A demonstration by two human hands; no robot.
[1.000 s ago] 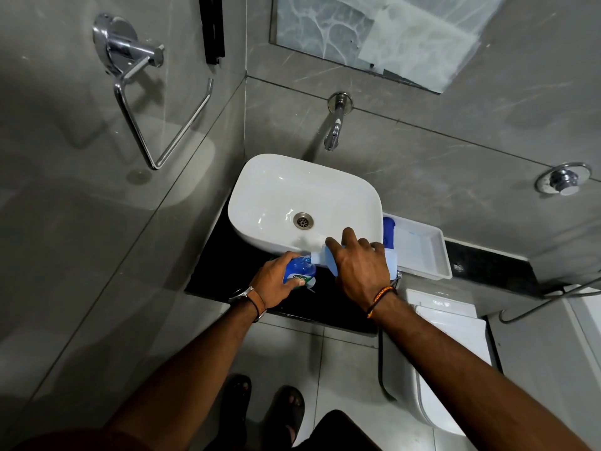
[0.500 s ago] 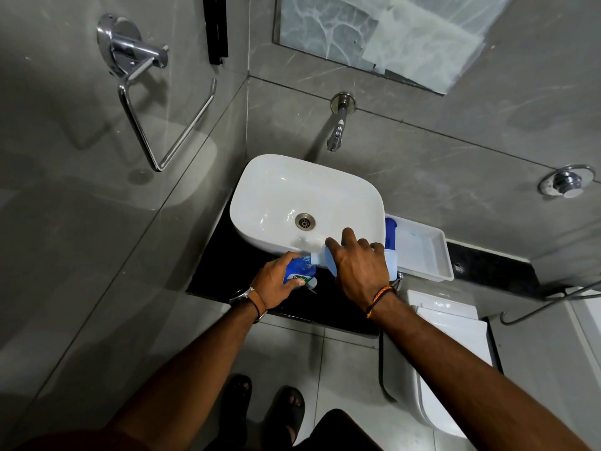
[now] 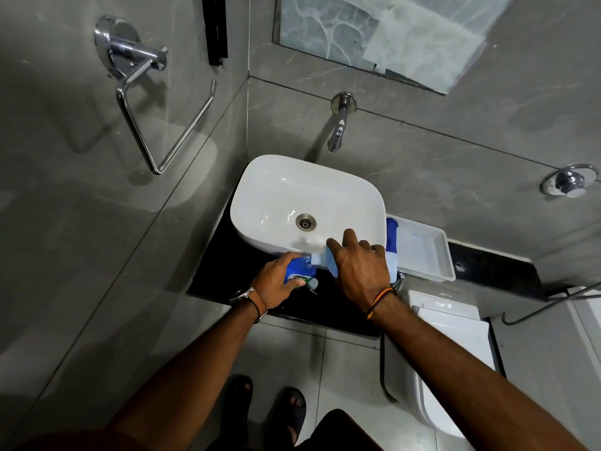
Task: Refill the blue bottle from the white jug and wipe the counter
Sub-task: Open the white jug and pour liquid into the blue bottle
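Black counter [image 3: 221, 262] under the white basin [image 3: 292, 190], and both hands are busy at the basin's front edge: the left hand [image 3: 276, 281] wraps its fingers round the blue bottle [image 3: 299, 274], the right hand [image 3: 361, 268] grips the white jug [image 3: 318, 259] from above, tilted, spout touching the bottle's mouth. A white tray [image 3: 429, 255] sits just beside the jug

basin [image 3: 286, 190] blocks rear | tray [image 3: 432, 255] tight on R | bare counter [image 3: 219, 260] strip free on L | wall [image 3: 130, 255] beyond
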